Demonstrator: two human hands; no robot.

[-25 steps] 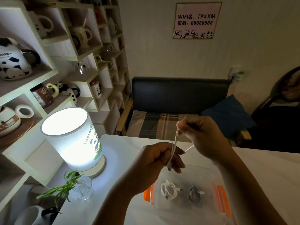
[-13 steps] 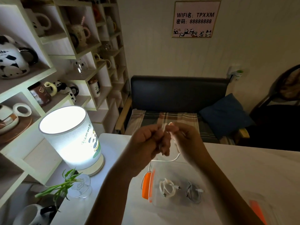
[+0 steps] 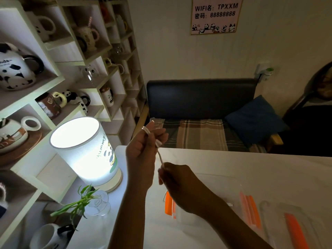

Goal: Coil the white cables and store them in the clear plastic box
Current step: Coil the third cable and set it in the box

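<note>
White cable (image 3: 159,150) stretched taut between both hands above the counter (image 3: 251,173). At far left, shelves (image 3: 59,81) of panda mugs; beside them a lit lamp (image 3: 86,151) and a glass vase (image 3: 99,203) with a green sprig. Left hand (image 3: 143,150), raised, grip curled round looped cable turns. Right hand (image 3: 177,182), lower, grip pinching the cable's other end. Beneath the right forearm, the clear plastic box (image 3: 179,211) with orange latches; its lid (image 3: 287,221) lies just to the right.
</note>
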